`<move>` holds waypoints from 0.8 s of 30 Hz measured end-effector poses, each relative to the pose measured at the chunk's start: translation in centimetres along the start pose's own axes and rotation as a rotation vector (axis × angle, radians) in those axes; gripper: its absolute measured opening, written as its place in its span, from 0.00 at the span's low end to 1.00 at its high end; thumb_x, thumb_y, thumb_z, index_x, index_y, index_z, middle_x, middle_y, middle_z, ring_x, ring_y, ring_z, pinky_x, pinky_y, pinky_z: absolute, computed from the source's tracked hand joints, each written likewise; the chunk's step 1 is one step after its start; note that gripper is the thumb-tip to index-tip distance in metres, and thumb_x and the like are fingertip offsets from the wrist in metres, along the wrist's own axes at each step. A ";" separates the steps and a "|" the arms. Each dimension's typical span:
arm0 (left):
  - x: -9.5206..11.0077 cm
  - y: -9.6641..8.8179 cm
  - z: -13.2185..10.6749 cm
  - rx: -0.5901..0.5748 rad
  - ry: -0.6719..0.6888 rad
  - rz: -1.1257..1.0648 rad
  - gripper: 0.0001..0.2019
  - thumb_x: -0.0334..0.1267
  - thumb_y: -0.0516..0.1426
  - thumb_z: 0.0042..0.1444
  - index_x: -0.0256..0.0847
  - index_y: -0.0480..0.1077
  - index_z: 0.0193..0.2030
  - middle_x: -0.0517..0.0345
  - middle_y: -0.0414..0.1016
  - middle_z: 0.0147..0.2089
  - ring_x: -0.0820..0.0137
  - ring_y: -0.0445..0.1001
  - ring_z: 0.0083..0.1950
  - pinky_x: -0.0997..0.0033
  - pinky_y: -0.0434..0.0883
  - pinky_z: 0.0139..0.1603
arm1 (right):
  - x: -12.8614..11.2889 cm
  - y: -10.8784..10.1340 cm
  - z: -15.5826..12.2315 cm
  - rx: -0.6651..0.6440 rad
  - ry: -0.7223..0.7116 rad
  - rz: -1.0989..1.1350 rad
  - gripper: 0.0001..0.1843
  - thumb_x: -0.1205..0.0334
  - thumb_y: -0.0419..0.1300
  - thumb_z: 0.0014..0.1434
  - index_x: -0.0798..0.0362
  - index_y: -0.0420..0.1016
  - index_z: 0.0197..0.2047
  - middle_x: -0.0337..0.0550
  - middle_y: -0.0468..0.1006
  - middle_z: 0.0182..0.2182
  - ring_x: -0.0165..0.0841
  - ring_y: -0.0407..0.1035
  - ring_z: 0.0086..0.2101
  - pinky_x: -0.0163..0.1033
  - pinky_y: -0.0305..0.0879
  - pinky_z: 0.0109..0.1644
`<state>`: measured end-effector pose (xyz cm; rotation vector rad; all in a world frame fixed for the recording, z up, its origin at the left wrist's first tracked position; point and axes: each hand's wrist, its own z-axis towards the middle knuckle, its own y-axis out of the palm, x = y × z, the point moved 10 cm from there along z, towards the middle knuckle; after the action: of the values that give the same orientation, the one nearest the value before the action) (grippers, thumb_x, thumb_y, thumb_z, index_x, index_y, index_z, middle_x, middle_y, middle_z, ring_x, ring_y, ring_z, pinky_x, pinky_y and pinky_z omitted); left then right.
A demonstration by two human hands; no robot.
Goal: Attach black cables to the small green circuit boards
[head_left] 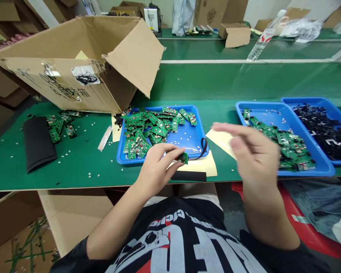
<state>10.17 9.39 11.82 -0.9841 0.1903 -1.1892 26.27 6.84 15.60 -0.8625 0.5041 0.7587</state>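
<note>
Pinching a small green circuit board [183, 157] between fingertips just off the near edge of the left blue tray [187, 133], the left hand [156, 167] appears mid-handling, while the right hand [251, 153], blurred, open and empty, would need to steady first.

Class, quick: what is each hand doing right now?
Left hand: fingers pinched shut on a small green circuit board.
Right hand: open, blurred, holding nothing visible.
</note>
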 end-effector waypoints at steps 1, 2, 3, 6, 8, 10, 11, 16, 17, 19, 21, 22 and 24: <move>0.3 -0.4 0.0 0.048 0.032 0.034 0.15 0.34 0.57 0.58 0.40 0.67 0.52 0.48 0.73 0.45 0.65 0.71 0.46 0.63 0.70 0.46 | -0.1 1.6 0.1 -0.116 0.020 0.031 0.12 0.62 0.52 0.64 0.48 0.74 0.46 0.44 0.79 0.42 0.39 0.73 0.46 0.54 0.66 0.55; 0.6 -0.8 0.0 0.099 0.056 0.063 0.15 0.34 0.58 0.57 0.41 0.67 0.52 0.49 0.73 0.45 0.65 0.72 0.46 0.63 0.70 0.46 | -0.1 2.9 0.1 -0.197 0.042 0.060 0.10 0.61 0.54 0.63 0.48 0.76 0.43 0.42 0.80 0.40 0.38 0.74 0.44 0.55 0.64 0.57; 0.8 -1.2 0.0 0.148 0.074 0.089 0.15 0.33 0.59 0.56 0.42 0.67 0.51 0.50 0.74 0.44 0.66 0.72 0.45 0.64 0.71 0.45 | -0.1 3.9 0.0 -0.249 0.073 0.087 0.09 0.60 0.55 0.62 0.47 0.77 0.40 0.41 0.81 0.38 0.37 0.75 0.42 0.57 0.61 0.59; 1.2 -2.3 -0.3 0.262 0.116 0.164 0.15 0.32 0.61 0.54 0.44 0.69 0.49 0.53 0.74 0.41 0.67 0.74 0.42 0.66 0.72 0.42 | 0.3 6.3 -0.6 -0.368 0.170 0.149 0.08 0.60 0.57 0.61 0.48 0.77 0.35 0.38 0.82 0.35 0.34 0.76 0.37 0.61 0.55 0.61; 1.5 -3.0 -0.5 0.319 0.141 0.195 0.16 0.30 0.62 0.52 0.44 0.70 0.48 0.53 0.75 0.40 0.67 0.74 0.41 0.67 0.72 0.40 | 0.6 6.8 -1.0 -0.383 0.237 0.214 0.07 0.61 0.58 0.59 0.49 0.78 0.33 0.37 0.81 0.32 0.33 0.75 0.34 0.54 0.64 0.55; 1.7 -3.6 -0.8 0.360 0.158 0.213 0.16 0.29 0.63 0.50 0.43 0.70 0.46 0.53 0.75 0.39 0.67 0.75 0.40 0.67 0.73 0.40 | 0.9 7.1 -1.3 -0.399 0.304 0.306 0.05 0.63 0.60 0.56 0.51 0.78 0.32 0.39 0.80 0.30 0.32 0.74 0.32 0.43 0.70 0.44; 1.7 -3.8 -0.8 0.375 0.158 0.216 0.16 0.29 0.63 0.50 0.43 0.70 0.46 0.53 0.75 0.39 0.67 0.75 0.40 0.67 0.73 0.40 | 1.0 7.2 -1.5 -0.407 0.338 0.356 0.05 0.63 0.61 0.56 0.52 0.78 0.31 0.39 0.80 0.29 0.31 0.74 0.31 0.38 0.71 0.39; 1.6 -4.9 -1.0 0.460 0.133 0.211 0.16 0.29 0.64 0.49 0.45 0.71 0.45 0.55 0.76 0.39 0.67 0.76 0.39 0.67 0.74 0.38 | 1.4 7.8 -1.9 -0.402 0.449 0.567 0.04 0.62 0.63 0.53 0.53 0.77 0.29 0.38 0.78 0.26 0.28 0.72 0.29 0.33 0.68 0.34; 1.7 -5.0 -1.0 0.476 0.134 0.203 0.17 0.29 0.64 0.49 0.45 0.71 0.45 0.56 0.76 0.38 0.67 0.76 0.39 0.68 0.74 0.37 | 1.6 7.9 -2.0 -0.394 0.468 0.600 0.04 0.62 0.64 0.52 0.53 0.77 0.29 0.37 0.78 0.26 0.27 0.71 0.29 0.32 0.68 0.33; 1.6 -5.1 -1.1 0.493 0.127 0.189 0.17 0.29 0.64 0.48 0.43 0.71 0.46 0.56 0.76 0.38 0.67 0.76 0.38 0.68 0.74 0.36 | 1.8 8.3 -2.1 -0.381 0.511 0.669 0.04 0.62 0.64 0.52 0.54 0.76 0.30 0.37 0.77 0.26 0.26 0.70 0.28 0.32 0.67 0.32; 1.4 -5.0 -1.2 0.496 0.108 0.178 0.17 0.30 0.64 0.49 0.42 0.70 0.47 0.55 0.76 0.38 0.67 0.76 0.38 0.68 0.74 0.36 | 1.9 8.8 -2.2 -0.384 0.552 0.735 0.04 0.63 0.64 0.51 0.54 0.76 0.30 0.37 0.77 0.26 0.26 0.69 0.27 0.32 0.67 0.31; 1.3 -4.9 -1.2 0.497 0.095 0.173 0.17 0.31 0.64 0.49 0.42 0.70 0.47 0.55 0.77 0.38 0.67 0.76 0.38 0.68 0.74 0.37 | 1.9 9.0 -2.3 -0.386 0.569 0.765 0.03 0.63 0.64 0.51 0.54 0.75 0.29 0.38 0.76 0.26 0.26 0.69 0.27 0.32 0.67 0.31; 1.1 -4.8 -1.4 0.495 0.069 0.160 0.16 0.35 0.64 0.51 0.42 0.69 0.47 0.55 0.77 0.38 0.67 0.76 0.38 0.67 0.74 0.37 | 1.9 9.6 -2.4 -0.394 0.593 0.817 0.03 0.64 0.63 0.50 0.54 0.75 0.30 0.37 0.75 0.26 0.26 0.68 0.27 0.33 0.67 0.31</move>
<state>6.47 7.60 14.86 -0.4853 0.0236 -1.0539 19.94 9.62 8.32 -1.2719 1.3098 1.3809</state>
